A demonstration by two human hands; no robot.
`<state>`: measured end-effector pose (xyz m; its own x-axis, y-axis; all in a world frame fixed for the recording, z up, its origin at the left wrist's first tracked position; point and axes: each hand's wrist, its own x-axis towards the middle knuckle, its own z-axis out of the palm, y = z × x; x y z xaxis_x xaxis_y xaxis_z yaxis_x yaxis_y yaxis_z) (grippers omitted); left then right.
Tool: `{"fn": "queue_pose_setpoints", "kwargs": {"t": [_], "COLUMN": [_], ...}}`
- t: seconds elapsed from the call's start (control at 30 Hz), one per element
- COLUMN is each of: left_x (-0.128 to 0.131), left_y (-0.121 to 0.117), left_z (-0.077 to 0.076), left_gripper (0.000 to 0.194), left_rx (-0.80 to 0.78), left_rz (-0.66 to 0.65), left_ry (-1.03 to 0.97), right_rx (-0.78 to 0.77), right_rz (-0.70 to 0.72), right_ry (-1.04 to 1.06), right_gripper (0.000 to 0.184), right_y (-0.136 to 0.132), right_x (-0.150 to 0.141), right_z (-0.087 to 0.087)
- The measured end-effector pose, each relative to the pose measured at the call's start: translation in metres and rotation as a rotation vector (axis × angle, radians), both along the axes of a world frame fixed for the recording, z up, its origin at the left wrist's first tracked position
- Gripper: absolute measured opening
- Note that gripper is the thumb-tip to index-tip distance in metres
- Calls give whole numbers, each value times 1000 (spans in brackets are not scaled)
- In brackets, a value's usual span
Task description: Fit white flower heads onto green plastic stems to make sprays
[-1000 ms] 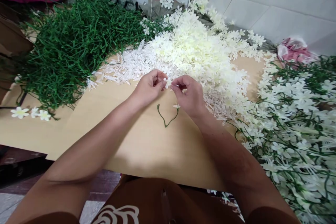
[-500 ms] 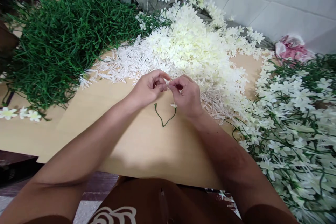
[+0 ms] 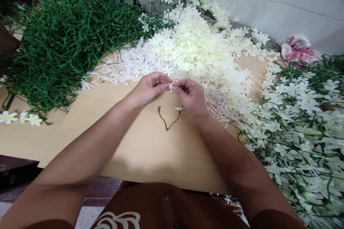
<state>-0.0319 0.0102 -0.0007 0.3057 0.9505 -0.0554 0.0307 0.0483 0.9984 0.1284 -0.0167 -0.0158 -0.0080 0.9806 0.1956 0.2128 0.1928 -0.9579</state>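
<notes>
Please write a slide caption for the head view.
Left hand and right hand pinch a small white flower piece near one bent green stem.

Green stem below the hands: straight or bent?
Bent: the stem lies in a V on the board, its two arms meeting at one corner.

Single view: head camera, worn on the person's head, facing forward and steeply down over the tabletop [image 3: 139, 146]. The wearer's brown garment [image 3: 150, 204] enters at the bottom edge, placing the viewpoint directly above the near side. Both forearms run inward from the lower corners; the left hand [image 3: 152, 87], right hand [image 3: 189, 96] and small white flower [image 3: 170, 86] between them sit just above frame centre, at close working range. Coverage is wide, extending to the tiled wall [image 3: 295, 7] along the top, farthest from the camera and slanting in frame.
</notes>
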Motion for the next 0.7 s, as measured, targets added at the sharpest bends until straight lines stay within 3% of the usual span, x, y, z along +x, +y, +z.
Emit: {"fn": "queue_pose_setpoints", "kwargs": {"t": [0.27, 0.53, 0.7], "left_x": [-1, 0, 0], "left_y": [-1, -3, -4], "left_z": [1, 1, 4], "left_gripper": [18, 38, 43], "left_rx": [-26, -17, 5], "left_rz": [20, -41, -65], "left_ry": [-38, -90, -90], "right_rx": [-34, 256, 140], "right_rz": [0, -15, 46], "right_ry": [70, -144, 27], "right_gripper": [18, 9, 24], "right_y": [1, -7, 0], "right_x": [0, -1, 1], "right_z": [-4, 1, -3]}}
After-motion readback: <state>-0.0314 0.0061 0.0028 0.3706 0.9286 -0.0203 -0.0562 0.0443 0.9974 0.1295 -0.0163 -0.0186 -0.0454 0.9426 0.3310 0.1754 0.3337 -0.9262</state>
